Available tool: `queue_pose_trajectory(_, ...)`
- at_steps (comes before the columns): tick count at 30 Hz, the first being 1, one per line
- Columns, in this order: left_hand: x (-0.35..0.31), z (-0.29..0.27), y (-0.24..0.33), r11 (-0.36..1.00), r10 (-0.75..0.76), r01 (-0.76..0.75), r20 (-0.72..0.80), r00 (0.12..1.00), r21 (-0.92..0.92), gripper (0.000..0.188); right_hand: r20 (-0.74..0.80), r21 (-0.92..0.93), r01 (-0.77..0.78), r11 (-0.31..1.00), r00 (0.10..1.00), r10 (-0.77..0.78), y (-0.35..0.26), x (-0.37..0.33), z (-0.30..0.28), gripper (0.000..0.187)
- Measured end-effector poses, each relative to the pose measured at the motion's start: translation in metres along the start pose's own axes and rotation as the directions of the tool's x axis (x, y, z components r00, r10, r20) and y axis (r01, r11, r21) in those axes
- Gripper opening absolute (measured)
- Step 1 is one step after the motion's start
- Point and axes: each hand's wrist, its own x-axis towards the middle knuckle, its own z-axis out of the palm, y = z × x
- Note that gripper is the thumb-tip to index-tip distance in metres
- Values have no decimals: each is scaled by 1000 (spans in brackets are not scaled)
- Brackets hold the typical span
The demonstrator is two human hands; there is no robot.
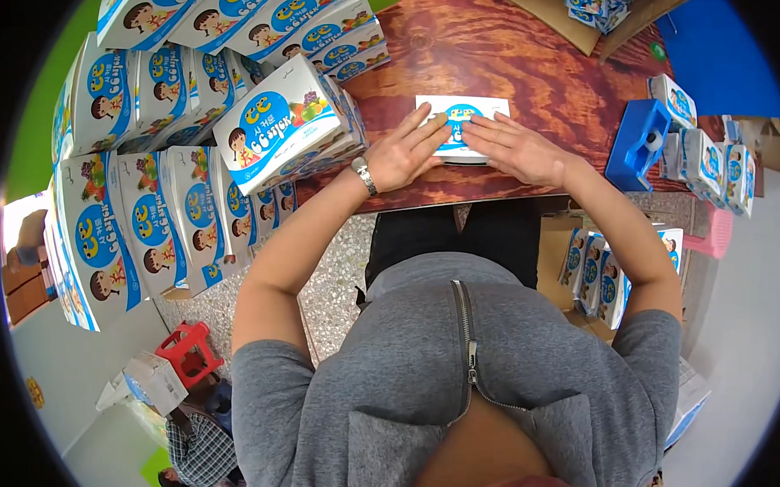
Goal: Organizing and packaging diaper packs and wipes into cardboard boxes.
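A small white and blue printed carton box lies flat near the front edge of the wood-patterned table. My left hand, with a watch on its wrist, rests on the box's left part, fingers stretched flat. From the other side my right hand lies over the right part, its fingers also straight and flat. Both sets of fingertips nearly meet at the middle of the top. Neither hand is closed around the box. The box's lower corners are partly hidden under my palms.
Tall stacks of similar boxes crowd the left side. At the right stand a blue tape dispenser and more boxes. An open cardboard carton holds sachets. A red stool and another person are at lower left.
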Motion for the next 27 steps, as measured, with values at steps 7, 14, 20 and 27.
queue_pose_trajectory(7,0,2,-1,998,24,-24,-12,1000,61,58,-51,-114,10,993,999,-16,1,1,11,63)
queue_pose_trajectory(14,-2,3,2,996,35,-35,13,999,82,60,-78,-163,23,986,996,-36,-2,-1,15,67)
queue_pose_trajectory(20,-10,12,4,1000,-1,1,7,1000,-5,71,-125,-126,-24,992,992,8,-12,-3,27,65)
queue_pose_trajectory(27,-13,30,12,998,-53,48,-153,987,-34,67,-282,-197,-175,965,952,115,-15,-5,52,63)
